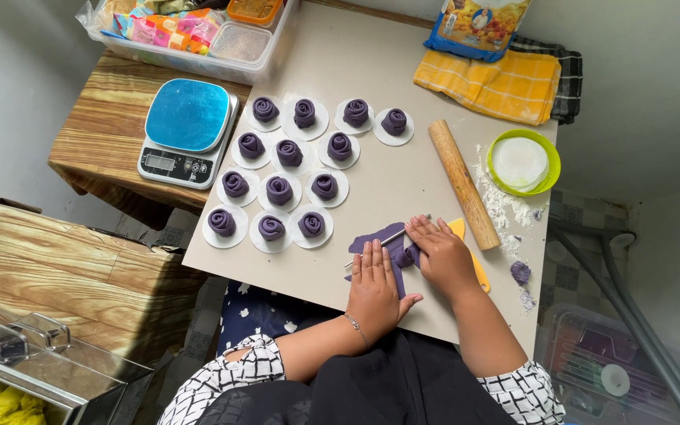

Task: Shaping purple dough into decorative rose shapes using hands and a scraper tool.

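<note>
Flat purple dough (373, 236) lies on the beige board (387, 181) near its front edge. My left hand (373, 285) rests flat on the dough's near part, fingers together. My right hand (440, 253) presses on the dough's right side, curled over a rolled purple piece (405, 256). A thin metal stick (389, 237) lies across the dough between my hands. Several purple dough roses (279, 190) sit on white paper rounds to the left. An orange scraper (474, 264) lies under my right hand.
A wooden rolling pin (462, 182) lies right of the dough. A green bowl (522, 162) of white rounds, scattered flour and a dough scrap (520, 272) sit at right. A blue-topped kitchen scale (188, 131), a plastic tray (190, 35), yellow cloth (488, 81) stand behind.
</note>
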